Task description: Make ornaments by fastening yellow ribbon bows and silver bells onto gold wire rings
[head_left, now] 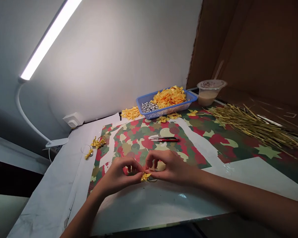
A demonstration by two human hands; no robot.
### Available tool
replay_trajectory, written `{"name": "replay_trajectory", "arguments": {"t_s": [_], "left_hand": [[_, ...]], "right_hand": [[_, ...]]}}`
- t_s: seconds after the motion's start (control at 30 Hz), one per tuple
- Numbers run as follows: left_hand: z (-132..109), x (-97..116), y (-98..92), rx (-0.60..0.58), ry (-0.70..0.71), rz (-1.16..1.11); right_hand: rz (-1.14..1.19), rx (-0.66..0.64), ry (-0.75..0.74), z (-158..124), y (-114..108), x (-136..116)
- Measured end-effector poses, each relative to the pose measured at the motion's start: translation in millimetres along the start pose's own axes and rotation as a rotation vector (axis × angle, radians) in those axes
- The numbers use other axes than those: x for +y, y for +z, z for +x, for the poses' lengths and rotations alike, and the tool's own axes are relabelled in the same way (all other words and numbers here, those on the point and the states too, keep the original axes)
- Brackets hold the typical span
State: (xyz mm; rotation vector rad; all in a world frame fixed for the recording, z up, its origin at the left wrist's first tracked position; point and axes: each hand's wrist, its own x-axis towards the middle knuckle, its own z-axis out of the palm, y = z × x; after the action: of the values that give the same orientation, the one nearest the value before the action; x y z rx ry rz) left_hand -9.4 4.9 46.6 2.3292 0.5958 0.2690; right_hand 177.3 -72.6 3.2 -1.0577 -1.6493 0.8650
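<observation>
My left hand [116,176] and my right hand [170,167] meet at the middle of the table, their fingertips pinched together. Between them sits a small yellow ribbon bow [145,177] on a thin wire ring [152,180], partly hidden by my fingers. Two similar ribbon bows on wire rings [93,147] lie farther left on the white sheet. Red-handled thread snips [164,139] rest on the camouflage-patterned mat [139,140], beyond my hands.
A blue plastic basket [172,107] holds orange-yellow ribbon pieces and silver beads, with more ribbon pieces [130,113] beside it. To the right are a plastic cup of beige drink [207,97] and a bundle of dry straw [253,127]. A lamp [49,41] arches overhead.
</observation>
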Motion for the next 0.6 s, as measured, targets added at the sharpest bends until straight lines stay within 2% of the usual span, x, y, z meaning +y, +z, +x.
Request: {"name": "replay_trajectory", "arguments": {"t_s": [0.07,0.13,0.4,0.6], "left_hand": [[2,2,1.0,-0.038,-0.18,-0.152],[4,3,2.1,-0.067,-0.271,-0.232],[9,3,7.5,-0.167,-0.383,-0.266],[10,-1,15.0,-0.221,-0.554,-0.418]], "right_hand": [[-0.077,0.017,-0.062,-2,-1,1],[-0.123,0.01,-0.102,-3,-2,2],[-0.092,-0.072,-0.108,-4,-6,12],[-0.087,-0.113,-0.098,-6,-9,15]]}}
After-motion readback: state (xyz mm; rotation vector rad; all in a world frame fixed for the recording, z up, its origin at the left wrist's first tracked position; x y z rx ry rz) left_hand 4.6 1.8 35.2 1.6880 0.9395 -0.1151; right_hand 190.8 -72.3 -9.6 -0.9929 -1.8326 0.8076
